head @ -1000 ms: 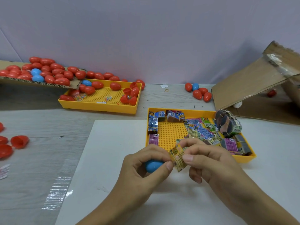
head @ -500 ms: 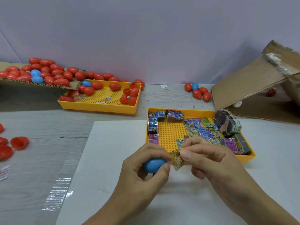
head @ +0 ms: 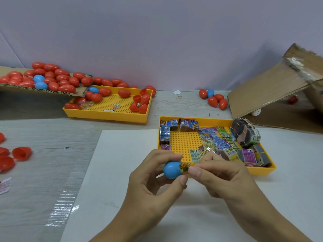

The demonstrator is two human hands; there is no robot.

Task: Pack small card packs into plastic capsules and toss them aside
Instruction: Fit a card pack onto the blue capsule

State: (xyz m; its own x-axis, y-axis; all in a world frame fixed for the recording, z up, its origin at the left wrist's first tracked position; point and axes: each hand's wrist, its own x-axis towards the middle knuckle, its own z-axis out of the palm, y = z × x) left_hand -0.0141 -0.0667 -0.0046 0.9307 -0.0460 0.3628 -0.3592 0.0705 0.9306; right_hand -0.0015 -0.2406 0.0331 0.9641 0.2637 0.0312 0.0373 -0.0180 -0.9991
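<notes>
My left hand [head: 153, 180] grips a blue capsule half [head: 171, 169] between thumb and fingers over the white sheet [head: 122, 172]. My right hand [head: 220, 177] pinches a rolled yellow card pack [head: 185, 167] whose left end sits inside the capsule's open mouth. Just behind my hands stands a yellow tray [head: 262, 170] holding several loose and bundled card packs [head: 216, 142].
A second yellow tray [head: 108, 116] at the back left holds red and blue capsules. More capsules lie on a cardboard flap [head: 43, 90] at far left. Open red halves [head: 21, 153] sit at the left edge. A small capsule heap [head: 214, 98] and a cardboard box [head: 272, 89] are at right.
My right hand has rolled the card pack tighter and pushed its end into the blue capsule half. My left hand turned the capsule so more of it shows.
</notes>
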